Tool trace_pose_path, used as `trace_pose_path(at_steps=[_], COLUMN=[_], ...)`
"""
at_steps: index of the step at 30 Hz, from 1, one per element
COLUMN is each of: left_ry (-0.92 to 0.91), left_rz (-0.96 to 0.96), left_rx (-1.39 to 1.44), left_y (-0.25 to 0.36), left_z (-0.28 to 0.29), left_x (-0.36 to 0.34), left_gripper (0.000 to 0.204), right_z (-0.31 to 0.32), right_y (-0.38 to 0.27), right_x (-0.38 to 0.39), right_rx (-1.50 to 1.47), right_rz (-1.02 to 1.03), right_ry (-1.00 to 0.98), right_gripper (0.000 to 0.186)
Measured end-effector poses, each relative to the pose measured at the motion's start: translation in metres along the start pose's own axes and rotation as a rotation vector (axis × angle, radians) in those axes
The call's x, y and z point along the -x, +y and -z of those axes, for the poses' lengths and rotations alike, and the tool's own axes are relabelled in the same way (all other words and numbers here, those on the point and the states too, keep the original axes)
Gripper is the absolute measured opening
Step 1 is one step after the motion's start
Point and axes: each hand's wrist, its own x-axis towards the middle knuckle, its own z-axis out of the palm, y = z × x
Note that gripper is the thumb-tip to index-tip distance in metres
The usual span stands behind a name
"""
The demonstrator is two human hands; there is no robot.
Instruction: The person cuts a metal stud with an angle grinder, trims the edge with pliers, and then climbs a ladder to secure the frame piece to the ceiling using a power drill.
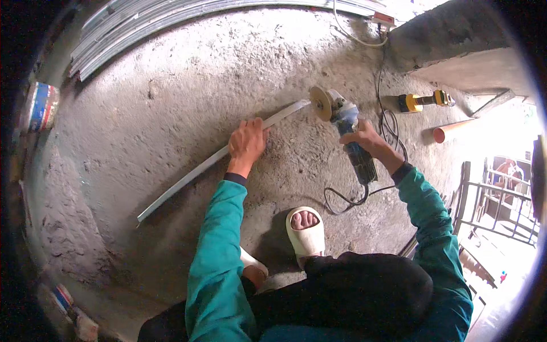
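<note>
My left hand (247,142) is closed round a long, thin metal strip (188,178), which slants from the lower left up toward the middle. In my right hand (367,139) is an angle grinder (358,157), gripped by its dark blue body. The grinder's tan disc (321,104) stands at the strip's far end; whether the two touch I cannot tell. From the grinder's rear a black cord (347,208) loops over the ground and runs up to the right.
Long metal profiles (142,25) lie stacked along the far edge. A yellow and black cordless tool (424,101) and an orange pipe (453,131) are at the right. A power strip (383,20) sits far right. A striped bucket (44,106) stands left. My slippered foot (306,228) is close below.
</note>
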Motion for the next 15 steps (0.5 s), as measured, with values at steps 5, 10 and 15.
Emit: trace_pose_path(at_steps=[5,10,15], left_ry=[0.095,0.108,0.1], left_rz=[-0.015,0.006,-0.001], left_rx=[0.073,0.105,0.153], left_y=[-0.008,-0.016,-0.022], left_z=[-0.009,-0.011,-0.007], left_x=[0.004,0.004,0.003], left_gripper=[0.025,0.025,0.023], right_z=[-0.014,-0.013,-0.023], right_y=[-0.008,-0.005,-0.013], right_x=[-0.019,-0.033,-0.032], right_rx=[-0.023,-0.016,-0.047], right_rz=[-0.066,-0.123,-0.127], right_ry=[0.013,-0.056,0.056], right_gripper=[0.033,0.036,0.04])
